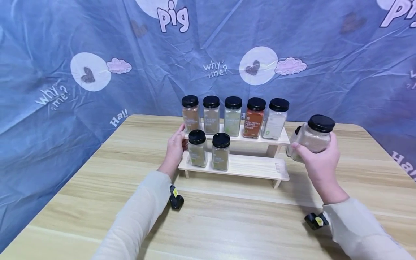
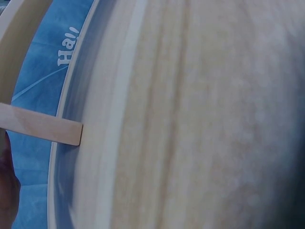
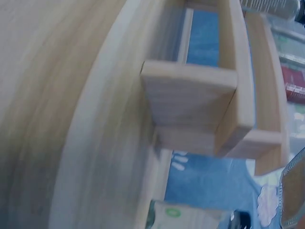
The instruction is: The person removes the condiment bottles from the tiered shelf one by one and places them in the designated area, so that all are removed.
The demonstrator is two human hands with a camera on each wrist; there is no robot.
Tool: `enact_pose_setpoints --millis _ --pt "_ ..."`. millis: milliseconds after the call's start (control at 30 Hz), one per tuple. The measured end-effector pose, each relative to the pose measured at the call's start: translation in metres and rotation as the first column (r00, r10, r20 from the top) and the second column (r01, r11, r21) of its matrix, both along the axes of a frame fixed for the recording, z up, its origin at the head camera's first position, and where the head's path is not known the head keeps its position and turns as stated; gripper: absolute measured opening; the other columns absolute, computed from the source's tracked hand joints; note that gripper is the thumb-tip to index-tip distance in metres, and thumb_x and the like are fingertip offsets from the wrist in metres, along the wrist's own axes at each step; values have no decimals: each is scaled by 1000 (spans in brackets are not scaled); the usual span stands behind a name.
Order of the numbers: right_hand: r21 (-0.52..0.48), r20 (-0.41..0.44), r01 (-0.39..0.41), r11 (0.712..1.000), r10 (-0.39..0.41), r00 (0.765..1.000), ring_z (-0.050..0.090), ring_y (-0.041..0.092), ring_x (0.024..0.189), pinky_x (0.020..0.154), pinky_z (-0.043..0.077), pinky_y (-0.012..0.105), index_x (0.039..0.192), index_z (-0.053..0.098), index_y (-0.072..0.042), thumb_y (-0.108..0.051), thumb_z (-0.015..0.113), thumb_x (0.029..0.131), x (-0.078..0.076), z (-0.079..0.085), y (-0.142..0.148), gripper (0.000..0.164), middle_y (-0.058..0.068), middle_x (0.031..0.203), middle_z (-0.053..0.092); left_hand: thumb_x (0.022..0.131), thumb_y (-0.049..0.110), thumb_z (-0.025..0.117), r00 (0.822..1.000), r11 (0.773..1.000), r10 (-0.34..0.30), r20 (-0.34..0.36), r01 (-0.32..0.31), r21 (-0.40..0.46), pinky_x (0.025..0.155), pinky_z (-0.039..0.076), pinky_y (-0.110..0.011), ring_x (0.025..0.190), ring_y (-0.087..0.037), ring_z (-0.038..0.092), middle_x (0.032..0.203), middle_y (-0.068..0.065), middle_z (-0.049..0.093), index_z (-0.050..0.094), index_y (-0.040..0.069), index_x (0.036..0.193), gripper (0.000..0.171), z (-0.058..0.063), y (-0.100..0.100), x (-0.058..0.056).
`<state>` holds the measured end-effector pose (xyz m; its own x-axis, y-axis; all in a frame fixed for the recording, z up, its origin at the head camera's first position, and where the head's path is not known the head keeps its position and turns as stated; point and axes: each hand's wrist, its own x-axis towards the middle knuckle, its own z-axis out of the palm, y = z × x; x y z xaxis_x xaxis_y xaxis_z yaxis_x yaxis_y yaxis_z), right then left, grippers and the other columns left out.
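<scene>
A two-step wooden spice rack [image 1: 250, 167] stands on the table. My left hand [image 1: 175, 146] grips the left end of its upper shelf, some fingers tucked out of sight; part of that hand [image 2: 8, 186] shows in the left wrist view. To the rack's right, my right hand [image 1: 321, 162] holds a black-lidded glass spice jar [image 1: 313, 139] above the table. Behind it, partly hidden, is another jar [image 1: 288, 146], seen also as a pale-labelled jar [image 3: 186, 217] in the right wrist view. Two jars with brownish-green contents, one left [image 1: 197, 150] and one right [image 1: 221, 153], stand on the lower shelf.
Several jars line the upper shelf, among them a red sweet pepper jar [image 1: 253, 119] and a white-filled jar [image 1: 275, 121]. Behind the wooden table [image 1: 227, 216] hangs a blue printed cloth [image 1: 182, 65]. A rack leg [image 2: 43, 125] crosses the left wrist view.
</scene>
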<state>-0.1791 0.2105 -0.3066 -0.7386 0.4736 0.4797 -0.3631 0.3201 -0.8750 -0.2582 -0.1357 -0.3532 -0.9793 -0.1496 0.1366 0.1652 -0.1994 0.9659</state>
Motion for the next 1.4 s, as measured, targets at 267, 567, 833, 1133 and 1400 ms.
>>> enact_pose_setpoints --millis 267,567,833,1133,1400 --pt "-98 21 66 993 -64 998 50 5 90 76 39 14 118 52 -17 8 69 63 -7 -4 22 63 -10 101 55 91 16 36 1000 1000 6 6 -6 -25 56 42 -16 62 -1 51 67 8 58 41 12 140 50 0 1 1" --pt "-163 137 129 978 -107 985 48 3 85 73 37 15 113 51 -21 5 68 65 -19 -8 50 57 -11 95 53 92 15 35 1000 999 6 10 -5 -33 58 42 -17 63 -1 52 70 8 58 39 12 141 50 1 1 3" --pt "-288 261 84 954 -6 965 49 3 85 72 39 9 109 52 -24 8 66 67 -29 -12 73 54 -10 95 54 92 15 35 1000 999 3 10 -3 -39 56 40 -18 59 -2 47 60 5 49 40 11 141 49 0 1 0" --pt "-182 336 -26 983 87 938 45 0 88 70 37 6 108 46 -29 3 67 72 -42 -19 88 53 -14 98 49 91 15 35 1000 999 13 4 -12 -36 55 39 -17 58 -1 46 57 7 46 40 11 141 51 0 1 -1" --pt "-52 406 -58 997 74 911 44 -3 85 70 36 5 104 42 -35 -5 70 75 -49 -30 99 50 -18 95 47 91 15 35 1000 999 17 8 -17 -43 55 40 -18 58 -2 47 59 5 47 40 10 141 50 2 1 1"
